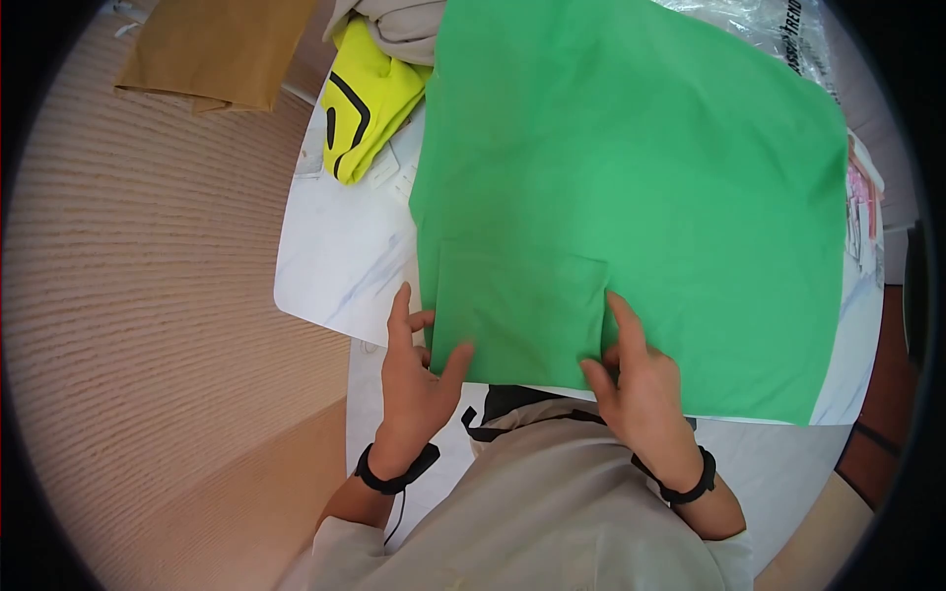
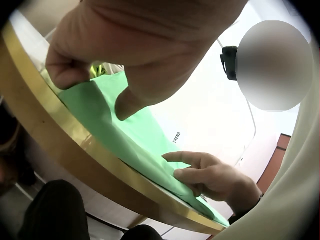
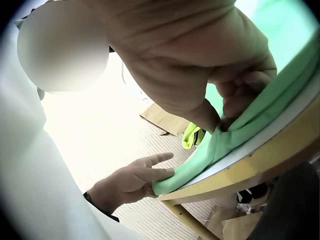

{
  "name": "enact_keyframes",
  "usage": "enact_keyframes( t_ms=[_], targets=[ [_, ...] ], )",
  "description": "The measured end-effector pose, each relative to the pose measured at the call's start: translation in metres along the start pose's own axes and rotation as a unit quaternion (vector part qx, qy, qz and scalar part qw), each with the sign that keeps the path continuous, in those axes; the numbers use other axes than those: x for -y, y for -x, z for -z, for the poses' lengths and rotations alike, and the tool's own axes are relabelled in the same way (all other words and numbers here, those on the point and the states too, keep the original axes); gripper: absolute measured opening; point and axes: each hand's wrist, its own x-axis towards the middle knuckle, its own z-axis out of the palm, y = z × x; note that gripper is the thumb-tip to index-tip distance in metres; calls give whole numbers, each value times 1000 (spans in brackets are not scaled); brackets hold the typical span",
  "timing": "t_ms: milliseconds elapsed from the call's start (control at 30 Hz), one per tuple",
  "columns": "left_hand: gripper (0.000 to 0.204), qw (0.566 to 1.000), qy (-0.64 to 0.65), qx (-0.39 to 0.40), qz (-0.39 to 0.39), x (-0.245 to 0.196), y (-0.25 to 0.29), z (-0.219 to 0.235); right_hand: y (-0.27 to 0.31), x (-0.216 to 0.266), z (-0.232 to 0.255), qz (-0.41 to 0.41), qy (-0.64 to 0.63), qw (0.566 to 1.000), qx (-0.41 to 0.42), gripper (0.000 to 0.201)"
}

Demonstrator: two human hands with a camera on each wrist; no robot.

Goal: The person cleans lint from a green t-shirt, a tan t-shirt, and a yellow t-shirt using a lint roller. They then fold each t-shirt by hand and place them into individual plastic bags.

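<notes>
A large green cloth (image 1: 709,217) lies spread over the table, with a roughly rectangular folded part (image 1: 517,315) at its near left. My left hand (image 1: 414,389) is at the left edge of that part, index finger and thumb spread apart, the thumb resting on the fabric. At the fold's right edge, my right hand (image 1: 645,394) has its index finger extended. The right wrist view shows the right hand (image 3: 200,65) pinching bunched green cloth (image 3: 225,137) between thumb and curled fingers near the table edge.
A yellow item with black lines (image 1: 367,103) and a grey-beige cloth (image 1: 399,30) lie at the back left. Clear plastic packaging (image 1: 778,34) is at the back right, pink-and-white items (image 1: 864,207) at the right edge. Brown paper (image 1: 212,49) is beyond the table, upper left.
</notes>
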Motion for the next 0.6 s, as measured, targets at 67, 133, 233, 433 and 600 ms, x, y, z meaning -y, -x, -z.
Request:
enact_keyframes(
  t_ms=[67,133,233,433,600],
  targets=[
    [88,998,53,-3,12,5,5,-2,8,-3,-2,13,-24,1000,-6,71],
    [81,999,49,5,-3,17,10,-2,13,-7,-3,41,-8,999,-8,66],
    [66,998,-31,19,-47,31,13,2,15,-14,-6,101,60,993,-20,54],
    [45,999,-26,27,-28,22,15,5,15,-10,-8,125,81,988,-41,37],
    [38,997,76,-18,-3,42,16,-3,16,-11,-10,140,78,986,-48,34]
  ],
)
